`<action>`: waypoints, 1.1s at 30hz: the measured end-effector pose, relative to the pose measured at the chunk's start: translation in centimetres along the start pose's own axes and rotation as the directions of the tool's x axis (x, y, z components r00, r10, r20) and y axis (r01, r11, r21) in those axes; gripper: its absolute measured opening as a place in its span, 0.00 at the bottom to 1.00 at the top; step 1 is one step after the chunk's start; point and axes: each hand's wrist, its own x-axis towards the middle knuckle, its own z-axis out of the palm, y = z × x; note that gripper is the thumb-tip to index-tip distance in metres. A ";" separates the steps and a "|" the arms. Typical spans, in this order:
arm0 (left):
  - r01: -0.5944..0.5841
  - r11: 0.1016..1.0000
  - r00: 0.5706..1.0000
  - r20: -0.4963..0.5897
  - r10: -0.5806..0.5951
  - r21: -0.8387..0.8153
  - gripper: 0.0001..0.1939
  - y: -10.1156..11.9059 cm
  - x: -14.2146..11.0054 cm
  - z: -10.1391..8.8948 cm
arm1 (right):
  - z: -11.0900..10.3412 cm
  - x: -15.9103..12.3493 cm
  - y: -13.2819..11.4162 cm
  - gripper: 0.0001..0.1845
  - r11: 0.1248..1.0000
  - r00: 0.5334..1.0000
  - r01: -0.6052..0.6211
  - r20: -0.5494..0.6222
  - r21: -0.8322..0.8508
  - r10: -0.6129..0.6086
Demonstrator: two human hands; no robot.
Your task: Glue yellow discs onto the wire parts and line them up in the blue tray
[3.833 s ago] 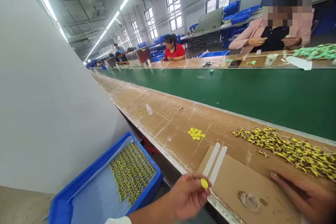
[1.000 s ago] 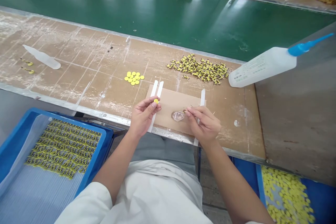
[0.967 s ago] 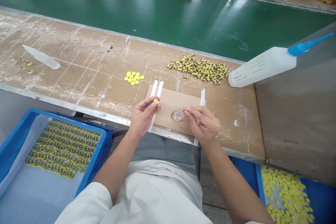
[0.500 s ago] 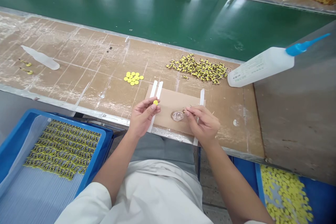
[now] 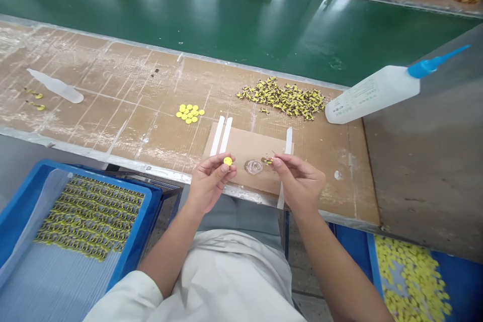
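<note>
Between the thumb and fingers of my left hand is a small round yellow disc, its face turned up. My right hand pinches a tiny yellow-and-dark piece by its end, just right of a clear round blob on the cardboard sheet. Beyond my left hand lies a small group of yellow discs. A heap of small yellow-and-black pieces spreads farther back, past my right hand.
A white bottle with a blue nozzle leans at the right, by a side panel. At lower left a blue tray holds rows of yellow-and-black pieces. Many yellow discs fill a bin at lower right. A green belt runs behind the table.
My right hand has moved slightly right, away from the clear blob, and the small piece in it shows more. My left hand has come a little nearer to me with the disc.
</note>
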 end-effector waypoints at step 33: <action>-0.132 0.984 0.991 0.046 0.127 0.117 0.13 -1.4 -3.7 3.1 | 2.6 -2.9 -6.4 0.10 0.983 0.984 0.162 0.066 0.085 -0.168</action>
